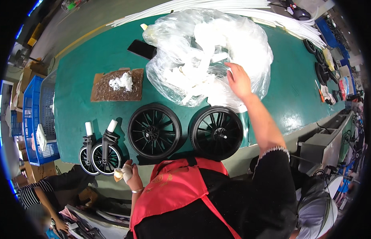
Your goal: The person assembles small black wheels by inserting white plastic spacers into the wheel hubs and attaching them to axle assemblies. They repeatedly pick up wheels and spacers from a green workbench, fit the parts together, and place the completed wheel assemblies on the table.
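Green table (293, 95), one. Clear plastic bag (207, 59), one, rumpled, with white contents, at the far middle of the table. Spoked black wheels, two, upright at my near edge: left wheel (151, 134), right wheel (218, 133). Small pale-rimmed wheels on dark forks (106, 155), two, white-capped, left of those. Brown board (102, 89), one, flat, bearing a white clump (121, 82). My right hand (239, 81), fingers parted, gripping nothing, over the bag. My left hand (133, 179), just beside the forked wheels, white material (124, 172) about its fingers; whether held or worn, I cannot tell. Dark flat slab (141, 49), one, beside the bag.
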